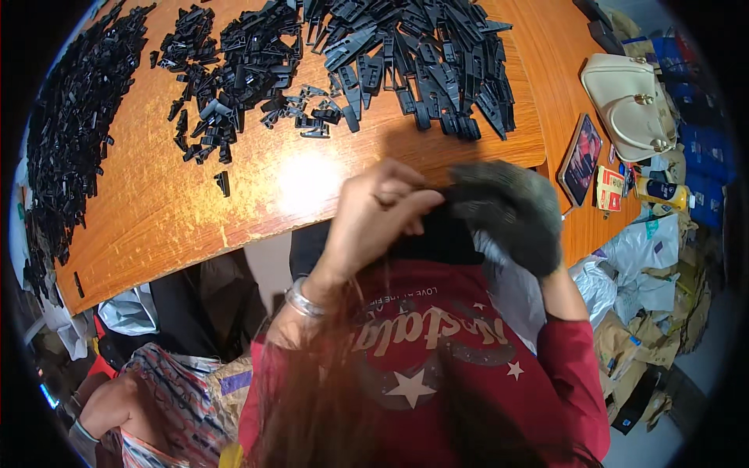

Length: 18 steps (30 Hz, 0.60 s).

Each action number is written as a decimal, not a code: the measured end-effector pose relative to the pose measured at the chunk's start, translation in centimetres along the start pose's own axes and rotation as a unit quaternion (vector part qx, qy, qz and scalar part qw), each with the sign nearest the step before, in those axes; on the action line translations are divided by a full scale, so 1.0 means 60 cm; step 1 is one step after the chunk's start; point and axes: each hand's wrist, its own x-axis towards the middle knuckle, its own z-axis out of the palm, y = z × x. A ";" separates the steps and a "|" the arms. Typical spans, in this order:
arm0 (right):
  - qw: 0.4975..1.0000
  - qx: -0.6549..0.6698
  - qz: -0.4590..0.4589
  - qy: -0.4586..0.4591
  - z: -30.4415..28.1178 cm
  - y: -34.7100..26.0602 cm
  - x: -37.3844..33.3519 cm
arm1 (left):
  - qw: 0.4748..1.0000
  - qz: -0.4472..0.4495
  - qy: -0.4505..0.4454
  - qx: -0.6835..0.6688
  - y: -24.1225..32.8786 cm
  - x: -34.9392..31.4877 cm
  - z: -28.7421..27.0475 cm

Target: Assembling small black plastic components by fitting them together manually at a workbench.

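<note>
My left hand [374,207], bare with a ring and a silver bracelet, is closed in a pinch by the table's near edge. Facing it, my right hand [511,214] wears a dark grey work glove with its fingers curled inward. The fingertips of both hands meet over something small and dark, too blurred and covered to name. Beyond them on the table lies a heap of long black plastic parts [437,70]. To its left are smaller black plastic pieces [261,58], and one lone black piece [222,184] sits nearer me.
A dense band of small black parts [78,132] runs along the left of the wooden table [148,242]. At right are a cream handbag [628,97], a phone [581,160] and a yellow bottle [663,191]. Another person's arm [113,405] shows at lower left.
</note>
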 end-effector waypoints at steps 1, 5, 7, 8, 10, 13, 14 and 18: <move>0.992 0.048 0.105 0.053 -0.018 -0.006 -0.023 | 0.999 0.021 -0.001 0.042 -0.007 0.007 0.008; 0.872 0.140 0.335 0.329 -0.120 0.019 -0.190 | 0.886 0.285 0.145 0.336 -0.005 0.039 -0.018; 0.830 -0.017 0.442 0.339 -0.163 0.049 -0.295 | 0.823 0.294 0.198 0.444 0.003 0.053 -0.040; 0.820 -0.072 0.523 0.222 -0.188 0.062 -0.348 | 0.786 0.286 0.229 0.497 0.010 0.057 -0.050; 0.764 -0.095 0.637 -0.022 -0.196 0.052 -0.406 | 0.762 0.293 0.240 0.525 0.008 0.073 -0.063; 0.759 -0.069 0.646 -0.036 -0.188 0.049 -0.393 | 0.748 0.260 0.238 0.562 0.014 0.075 -0.062; 0.756 -0.055 0.651 -0.040 -0.179 0.041 -0.373 | 0.754 0.253 0.224 0.563 0.012 0.075 -0.060; 0.866 -0.058 0.495 0.021 -0.156 0.017 -0.240 | 0.773 0.249 0.206 0.546 0.006 0.076 -0.052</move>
